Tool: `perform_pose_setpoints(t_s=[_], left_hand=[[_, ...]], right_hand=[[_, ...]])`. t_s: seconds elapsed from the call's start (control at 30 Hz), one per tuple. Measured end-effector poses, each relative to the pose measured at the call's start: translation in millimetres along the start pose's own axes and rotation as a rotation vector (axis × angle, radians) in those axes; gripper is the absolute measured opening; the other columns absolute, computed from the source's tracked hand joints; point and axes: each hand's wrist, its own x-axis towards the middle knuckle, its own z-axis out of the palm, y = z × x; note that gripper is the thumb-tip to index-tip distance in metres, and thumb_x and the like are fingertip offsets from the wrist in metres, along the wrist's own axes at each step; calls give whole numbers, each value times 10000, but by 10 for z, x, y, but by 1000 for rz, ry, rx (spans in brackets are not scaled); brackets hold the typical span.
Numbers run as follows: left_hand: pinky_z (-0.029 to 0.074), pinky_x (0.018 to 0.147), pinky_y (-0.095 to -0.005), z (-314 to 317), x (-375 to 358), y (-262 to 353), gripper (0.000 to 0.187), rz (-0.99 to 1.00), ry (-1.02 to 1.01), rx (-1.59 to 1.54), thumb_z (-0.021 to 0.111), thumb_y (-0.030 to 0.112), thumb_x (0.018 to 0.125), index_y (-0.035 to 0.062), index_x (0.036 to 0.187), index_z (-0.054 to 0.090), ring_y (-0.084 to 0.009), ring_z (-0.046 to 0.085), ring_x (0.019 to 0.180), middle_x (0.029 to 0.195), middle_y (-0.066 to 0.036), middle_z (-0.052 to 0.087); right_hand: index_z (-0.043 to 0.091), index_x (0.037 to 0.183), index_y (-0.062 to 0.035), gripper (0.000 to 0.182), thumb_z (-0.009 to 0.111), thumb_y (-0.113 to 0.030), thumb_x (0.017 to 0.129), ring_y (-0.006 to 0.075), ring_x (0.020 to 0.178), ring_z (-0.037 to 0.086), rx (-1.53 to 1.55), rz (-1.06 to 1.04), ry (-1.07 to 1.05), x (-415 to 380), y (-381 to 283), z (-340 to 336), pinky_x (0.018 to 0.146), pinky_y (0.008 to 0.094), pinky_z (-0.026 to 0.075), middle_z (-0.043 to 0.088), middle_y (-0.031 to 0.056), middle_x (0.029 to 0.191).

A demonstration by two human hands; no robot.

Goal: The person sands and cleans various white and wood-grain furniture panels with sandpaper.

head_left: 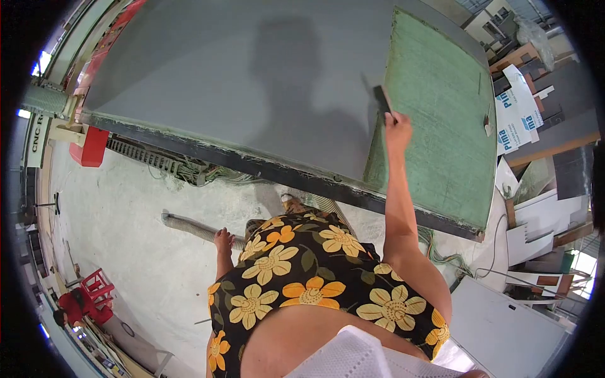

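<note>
My right hand [397,129] reaches out over the large machine bed, its fingers closed on a short flat dark piece [381,99] with a pale edge; its exact kind cannot be made out. It is held by the border between a big grey sheet [189,75] and the bare green bed surface [441,120]. Low on my left, my left hand [224,239] is wrapped round a ribbed flexible hose [195,228], whose open end points left above the floor. A shadow of my head and shoulders falls on the grey sheet.
A small pointed tool [487,125] lies at the bed's right side. Offcuts and printed white boards [517,113] are stacked to the right. Cables [195,171] run beneath the bed's front edge. A person in red [79,307] is at the far lower left, near a red chair [97,286].
</note>
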Motion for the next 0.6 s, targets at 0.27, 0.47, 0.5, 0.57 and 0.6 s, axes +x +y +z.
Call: perform_pose_setpoints(t_s=[0.27, 0.47, 0.5, 0.57, 0.6], left_hand=[[381, 368, -269, 97, -211, 129, 379, 77, 123, 157, 570, 253, 852, 8, 1133, 499, -155, 564, 520, 754, -72, 568], [402, 465, -295, -92, -385, 72, 351, 1, 143, 76, 555, 276, 862, 68, 1140, 503, -174, 600, 651, 846, -53, 580], [404, 481, -304, -102, -413, 58, 351, -29, 169, 67, 553, 281, 864, 75, 1143, 500, -180, 602, 669, 868, -53, 582], [408, 513, -322, -168, -474, 14, 349, -89, 227, 49, 549, 290, 868, 90, 1149, 494, -190, 607, 704, 912, -52, 586], [410, 516, -327, -227, -479, -38, 359, -93, 226, 27, 548, 292, 869, 88, 1158, 488, -193, 609, 710, 921, -56, 588]], right_hand=[[659, 857, -80, 154, 672, -200, 762, 319, 745, 603, 4, -176, -328, 108, -756, 633, 657, 403, 481, 609, 115, 873], [648, 900, -56, 233, 707, -218, 743, 223, 749, 598, 207, 355, -770, 334, -940, 1276, 693, 337, 477, 631, 74, 864], [638, 823, -41, 199, 703, -211, 744, 200, 707, 576, 398, 461, -708, 250, -855, 1503, 661, 343, 461, 625, 56, 798], [605, 667, -25, 250, 712, -237, 744, 141, 618, 537, 795, 698, -528, 61, -727, 2073, 579, 347, 425, 616, 7, 668], [615, 687, -25, 237, 714, -235, 739, 147, 636, 552, 768, 741, -547, 61, -853, 2090, 586, 341, 433, 625, 16, 683]])
